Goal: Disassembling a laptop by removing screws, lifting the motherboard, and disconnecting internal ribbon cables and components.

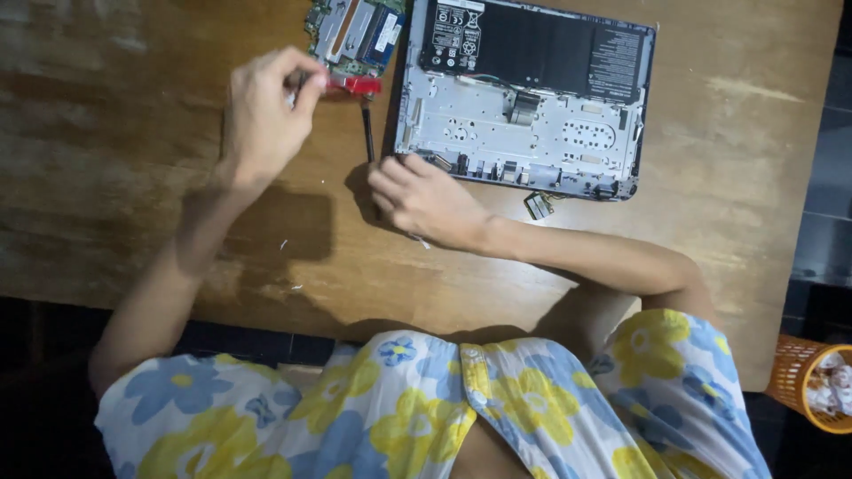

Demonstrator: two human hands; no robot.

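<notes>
My left hand (pixel 264 113) pinches a small red-handled tool (pixel 355 85) just below a green circuit board (pixel 353 34) at the table's far edge. My right hand (pixel 424 199) rests on the wooden table (pixel 133 177) with its fingers curled at the near left corner of an opened laptop base (pixel 524 129). A thin black stick tool (pixel 367 133) stands between the two hands, its lower end at my right fingertips. Whether those fingers grip it is unclear. A black battery (pixel 541 49) fills the far half of the laptop base.
A small loose part with a cable (pixel 538 205) lies just off the laptop's near edge. An orange mesh basket (pixel 812 383) with white scraps stands on the floor at the right. My flowered clothing fills the bottom of the view.
</notes>
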